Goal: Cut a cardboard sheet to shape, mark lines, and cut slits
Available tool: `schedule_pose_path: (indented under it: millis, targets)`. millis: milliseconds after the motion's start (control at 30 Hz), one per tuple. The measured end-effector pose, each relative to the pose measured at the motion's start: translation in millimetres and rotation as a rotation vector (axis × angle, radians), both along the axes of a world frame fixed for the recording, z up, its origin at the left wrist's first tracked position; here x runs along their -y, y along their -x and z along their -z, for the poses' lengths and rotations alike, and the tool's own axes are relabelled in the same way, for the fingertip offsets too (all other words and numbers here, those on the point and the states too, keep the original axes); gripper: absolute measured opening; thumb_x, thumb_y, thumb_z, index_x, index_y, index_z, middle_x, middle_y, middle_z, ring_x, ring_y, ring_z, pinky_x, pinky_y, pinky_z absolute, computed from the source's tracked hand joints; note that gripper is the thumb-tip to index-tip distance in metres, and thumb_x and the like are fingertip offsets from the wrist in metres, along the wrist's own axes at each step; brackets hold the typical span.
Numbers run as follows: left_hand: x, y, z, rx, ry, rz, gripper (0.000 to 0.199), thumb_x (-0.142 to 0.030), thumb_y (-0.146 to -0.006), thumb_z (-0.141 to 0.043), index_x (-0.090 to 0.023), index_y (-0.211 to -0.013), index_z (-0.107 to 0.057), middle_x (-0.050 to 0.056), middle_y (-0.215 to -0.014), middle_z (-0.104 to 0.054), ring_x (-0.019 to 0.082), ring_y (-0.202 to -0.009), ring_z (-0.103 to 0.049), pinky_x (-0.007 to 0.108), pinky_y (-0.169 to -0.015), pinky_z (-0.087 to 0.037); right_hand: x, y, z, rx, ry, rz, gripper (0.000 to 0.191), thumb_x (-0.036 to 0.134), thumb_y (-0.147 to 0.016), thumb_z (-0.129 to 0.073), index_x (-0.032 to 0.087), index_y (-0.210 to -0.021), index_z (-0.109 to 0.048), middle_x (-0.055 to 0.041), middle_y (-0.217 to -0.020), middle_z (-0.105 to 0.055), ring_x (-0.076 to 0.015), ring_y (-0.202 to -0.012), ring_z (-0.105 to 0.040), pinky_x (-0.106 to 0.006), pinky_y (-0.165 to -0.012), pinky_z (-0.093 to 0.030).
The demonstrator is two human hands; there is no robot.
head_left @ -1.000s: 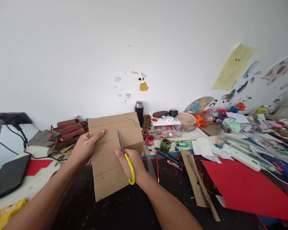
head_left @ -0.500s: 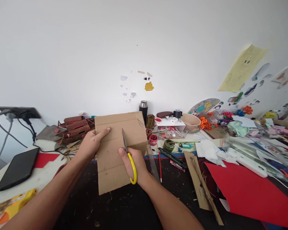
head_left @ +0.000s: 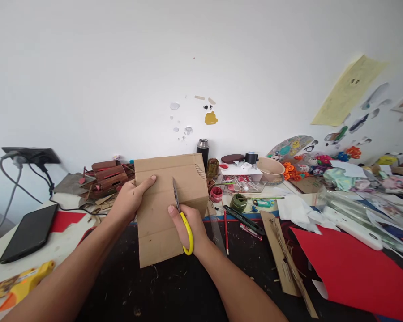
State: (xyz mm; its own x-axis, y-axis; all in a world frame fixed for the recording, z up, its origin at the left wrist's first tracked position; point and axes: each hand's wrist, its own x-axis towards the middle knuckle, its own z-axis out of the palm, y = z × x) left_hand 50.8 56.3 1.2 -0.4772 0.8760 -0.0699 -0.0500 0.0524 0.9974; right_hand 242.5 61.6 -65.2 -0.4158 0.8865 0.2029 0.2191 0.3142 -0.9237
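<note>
A creased brown cardboard sheet (head_left: 157,214) is held up above the black work mat (head_left: 127,286). My left hand (head_left: 130,197) grips its left edge, thumb flat on the front and fingers hidden behind. In my right hand (head_left: 191,228) is a pair of scissors (head_left: 188,237) with yellow handles. One blade lies over the front of the cardboard, pointing up; the other is out of sight behind it. To the right of the blade, part of the cardboard bends back along the cut.
Left lie a black phone (head_left: 28,232) and a yellow glue gun (head_left: 30,284). Behind the cardboard stands a black flask (head_left: 203,150). Rightward are a red pencil (head_left: 226,232), a paint jar (head_left: 238,202), a box cutter (head_left: 244,220), cardboard strips (head_left: 285,259) and red paper (head_left: 352,273).
The whole view has shifted slightly, so everything sits a little further right and higher. Both hands keep their hold, and the scissors and cardboard look nearly the same.
</note>
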Motion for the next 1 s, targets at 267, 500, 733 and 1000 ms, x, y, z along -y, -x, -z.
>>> schedule_pose_path:
  millis: [267,500,733,1000]
  targets:
    - [3.8,-9.6,-11.0,0.096,0.0,-0.028,0.026,-0.038,-0.093,-0.076,-0.016,-0.106,-0.08,0.015,-0.091,-0.086,0.031,-0.075,-0.083,0.035,-0.058,-0.067,-9.4,-7.1,-4.5,-0.023,-0.003,-0.062,0.06,0.073,-0.099,-0.056,0.022,-0.068,-0.048,0.0022,-0.066,-0.051,-0.0157,-0.067,-0.047,-0.029,-0.062,-0.031]
    - [6.1,-6.0,-15.8,0.06,0.032,-0.046,0.031,-0.043,-0.088,-0.08,-0.017,-0.106,-0.08,0.013,-0.086,-0.086,0.03,-0.068,-0.082,0.036,-0.055,-0.066,-12.2,-8.9,0.1,-0.058,0.036,-0.121,0.06,0.073,-0.099,-0.063,0.019,-0.075,-0.063,0.0018,-0.07,-0.056,-0.0161,-0.07,-0.05,-0.027,-0.063,-0.036]
    - [7.3,-1.5,-16.8,0.041,0.033,-0.054,0.038,-0.046,-0.081,-0.085,-0.017,-0.105,-0.08,0.014,-0.083,-0.084,0.033,-0.068,-0.082,0.039,-0.055,-0.067,-8.8,-8.4,-6.4,-0.044,0.043,-0.161,0.068,0.083,-0.096,-0.062,0.016,-0.086,-0.074,-0.0003,-0.074,-0.063,-0.0165,-0.069,-0.051,-0.026,-0.064,-0.039]
    - [7.5,-4.6,-16.0,0.033,-0.002,-0.093,0.036,-0.046,-0.084,-0.083,-0.018,-0.107,-0.081,0.012,-0.09,-0.086,0.033,-0.078,-0.084,0.038,-0.061,-0.069,-14.0,-8.4,-1.9,-0.007,-0.006,-0.116,0.068,0.08,-0.097,-0.062,0.015,-0.082,-0.073,0.0008,-0.071,-0.06,-0.016,-0.068,-0.05,-0.026,-0.063,-0.037]
